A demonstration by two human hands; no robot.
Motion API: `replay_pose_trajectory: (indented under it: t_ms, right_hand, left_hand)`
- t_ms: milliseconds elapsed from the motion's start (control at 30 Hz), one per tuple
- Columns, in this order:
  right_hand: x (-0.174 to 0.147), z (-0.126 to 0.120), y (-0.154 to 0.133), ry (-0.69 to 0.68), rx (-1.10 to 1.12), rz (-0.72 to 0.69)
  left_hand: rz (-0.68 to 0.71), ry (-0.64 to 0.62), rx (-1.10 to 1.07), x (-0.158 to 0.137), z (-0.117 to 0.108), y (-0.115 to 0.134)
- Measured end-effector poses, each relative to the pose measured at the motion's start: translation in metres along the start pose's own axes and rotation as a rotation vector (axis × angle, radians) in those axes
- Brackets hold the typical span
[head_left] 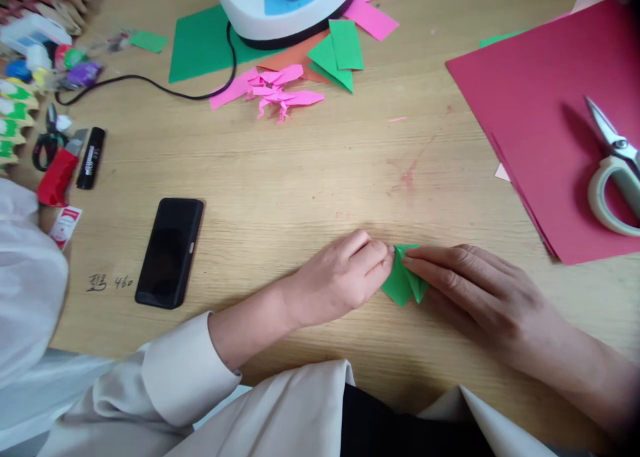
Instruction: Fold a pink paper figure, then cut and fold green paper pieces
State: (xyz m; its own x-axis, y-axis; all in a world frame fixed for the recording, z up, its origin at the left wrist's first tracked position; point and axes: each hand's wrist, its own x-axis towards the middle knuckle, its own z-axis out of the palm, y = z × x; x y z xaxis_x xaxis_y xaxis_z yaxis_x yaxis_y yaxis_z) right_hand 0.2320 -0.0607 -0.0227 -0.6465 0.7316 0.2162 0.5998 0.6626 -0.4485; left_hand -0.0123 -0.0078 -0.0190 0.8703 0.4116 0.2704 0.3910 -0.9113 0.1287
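Observation:
A small piece of folded green paper (400,286) lies near the table's front edge, between my two hands. My left hand (345,270) is closed, its curled fingers and thumb pinching the paper's upper left corner. From the other side, my right hand (485,297) presses its fingertips together on the upper right part of the same paper. A raised crease runs down the paper towards a lower point. My fingers cover the paper's two upper corners.
A black phone (170,252) lies left of my left arm. Scissors (617,157) rest on dark red paper (530,117) at right. Pink folded figures (285,97), a white and blue device (290,7) and its cord stand at the back. A red utility knife (59,175) lies far left, near another person's sleeve.

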Motion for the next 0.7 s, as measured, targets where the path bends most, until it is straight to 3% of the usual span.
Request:
replay_pose_trajectory:
  t_ms: [100, 233, 333, 700]
  right_hand:
    - [0.002, 0.002, -0.003, 0.052, 0.088, 0.056]
    - [0.01, 0.005, -0.013, 0.18, 0.226, 0.305]
    - [0.017, 0.006, -0.019, 0.214, 0.195, 0.421]
    - [0.029, 0.012, -0.02, 0.198, -0.06, 0.427]
  left_hand:
    - [-0.003, 0.003, -0.001, 0.0, 0.0, 0.0]
    - [-0.007, 0.012, -0.006, 0.001, 0.001, -0.001]
    - [-0.006, 0.031, -0.013, 0.001, 0.001, -0.001]
    - [-0.029, 0.002, -0.029, 0.001, 0.0, -0.001]
